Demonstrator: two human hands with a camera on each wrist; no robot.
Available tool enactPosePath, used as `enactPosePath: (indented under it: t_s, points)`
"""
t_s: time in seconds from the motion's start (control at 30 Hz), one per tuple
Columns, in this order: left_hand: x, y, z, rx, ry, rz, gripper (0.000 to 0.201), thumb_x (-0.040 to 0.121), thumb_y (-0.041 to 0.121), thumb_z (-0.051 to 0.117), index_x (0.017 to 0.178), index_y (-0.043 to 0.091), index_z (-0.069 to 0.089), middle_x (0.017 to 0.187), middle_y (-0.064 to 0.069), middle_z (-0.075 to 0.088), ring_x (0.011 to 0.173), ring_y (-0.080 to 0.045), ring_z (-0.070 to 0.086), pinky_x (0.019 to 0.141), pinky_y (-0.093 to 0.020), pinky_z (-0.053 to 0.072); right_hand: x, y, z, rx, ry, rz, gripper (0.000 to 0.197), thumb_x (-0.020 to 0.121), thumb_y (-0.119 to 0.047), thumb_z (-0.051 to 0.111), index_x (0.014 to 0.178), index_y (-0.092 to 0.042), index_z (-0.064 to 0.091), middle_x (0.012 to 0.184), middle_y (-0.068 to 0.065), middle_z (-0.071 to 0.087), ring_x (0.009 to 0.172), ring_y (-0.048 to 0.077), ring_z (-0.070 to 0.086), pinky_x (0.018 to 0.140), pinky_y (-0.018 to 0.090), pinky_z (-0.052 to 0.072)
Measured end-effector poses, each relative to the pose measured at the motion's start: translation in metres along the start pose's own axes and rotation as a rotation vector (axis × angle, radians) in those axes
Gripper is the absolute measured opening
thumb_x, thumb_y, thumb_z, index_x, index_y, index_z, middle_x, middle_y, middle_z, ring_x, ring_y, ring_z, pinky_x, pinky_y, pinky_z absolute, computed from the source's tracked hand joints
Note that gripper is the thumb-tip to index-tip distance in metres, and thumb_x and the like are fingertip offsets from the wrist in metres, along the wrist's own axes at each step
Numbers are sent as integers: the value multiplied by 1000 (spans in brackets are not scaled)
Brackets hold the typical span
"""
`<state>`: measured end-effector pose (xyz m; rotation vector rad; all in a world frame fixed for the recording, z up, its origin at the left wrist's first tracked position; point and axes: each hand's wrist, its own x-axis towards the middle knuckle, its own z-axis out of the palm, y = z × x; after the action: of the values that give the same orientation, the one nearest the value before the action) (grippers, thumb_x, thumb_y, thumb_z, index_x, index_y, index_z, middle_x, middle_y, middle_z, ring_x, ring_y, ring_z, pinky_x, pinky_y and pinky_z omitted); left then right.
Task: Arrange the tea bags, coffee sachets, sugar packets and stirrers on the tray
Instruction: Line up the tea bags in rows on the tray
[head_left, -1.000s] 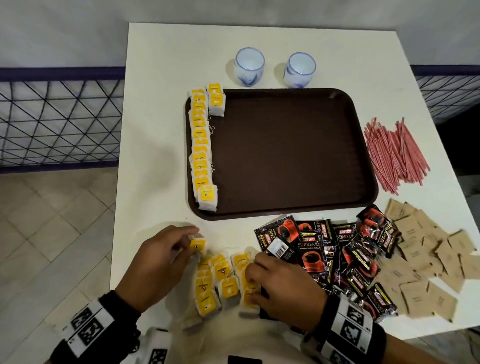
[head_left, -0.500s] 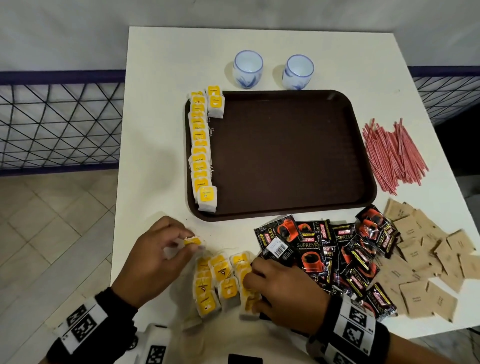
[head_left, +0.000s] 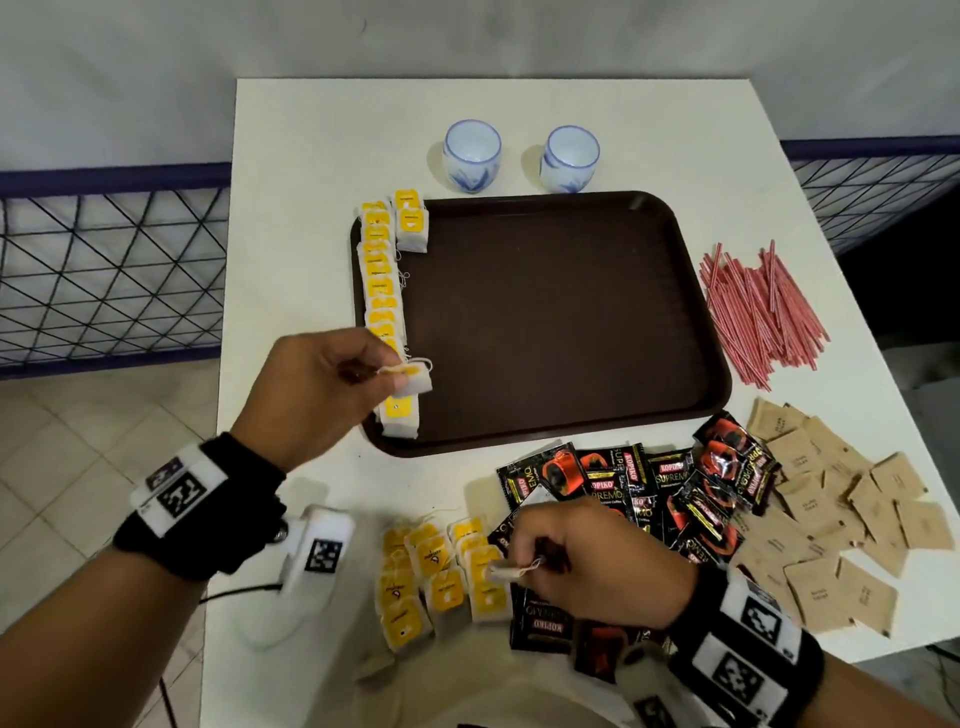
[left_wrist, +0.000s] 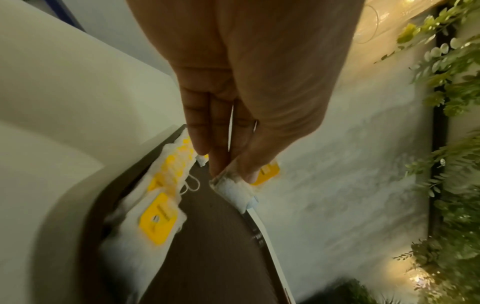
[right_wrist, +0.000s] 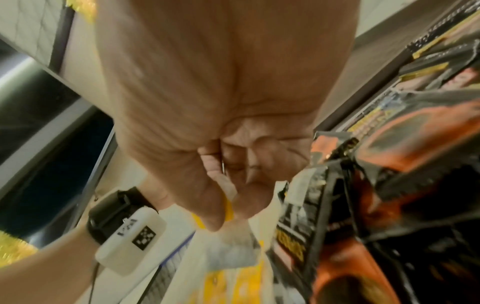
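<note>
A tea bag (head_left: 415, 378) hangs over the tray's (head_left: 545, 312) near-left corner, pinched by the left hand (head_left: 317, 395), its long axis roughly level and pointing right. Below it a row (head_left: 384, 291) of bags runs lengthwise down the tray's left edge. The right hand (head_left: 587, 566) pinches another bag (head_left: 506, 571) over the loose pile (head_left: 436, 577) beside the sachets (head_left: 649, 499).

Both wrists wore black fabric wristbands (head_left: 202, 525) carrying white blocks (head_left: 322, 548) printed with square black-and-white coded markers (head_left: 740, 680).
</note>
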<state>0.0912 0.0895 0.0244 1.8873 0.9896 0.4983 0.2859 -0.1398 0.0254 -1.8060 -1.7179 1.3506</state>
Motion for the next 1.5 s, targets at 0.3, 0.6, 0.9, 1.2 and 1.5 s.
enactPosePath:
  t_s: [0.3,0.6,0.9,1.2,1.5]
  points:
    - [102,0,1,253,-72,130,14,88,16,71,89,30,68,82,5,72,79,-10,68,77,-20,51,31,1,-45,135,200,107,14,85,-23,72,81,-28,59,81,-5,74,71,11,70,69,42,57]
    - [167,2,7,386,-90,52,7,91,18,62,93,18,69,85,-4,74,84,-24,66,74,-28,45,117,10,-89,363,271,111,11,93,-4,64,86,-11,58,76,17,73,71,30,73,63,37,58]
    - [189,-18,6,449,-121,9,6,90,17,58,92,20,63,79,-1,66,83,-28,63,73,-32,46,192,3,-114,432,284,113,13,96,3,56,89,-8,54,71,17,67,61,26,70,55,33,58]
    - [200,-23,-1,449,-33,18,5,84,19,66,83,22,70,84,3,69,88,-21,63,76,-30,48,238,-5,-120,390,311,121,16,94,1,61,86,-10,52,64,14,65,50,19,67,48,31,54]
    - [207,-22,-4,447,-31,-2,4,84,20,70,87,21,72,73,9,60,80,-14,56,73,-24,38,269,-16,-130,534,363,184,17,95,1,58,85,-7,48,66,21,60,47,23,66,43,28,54]
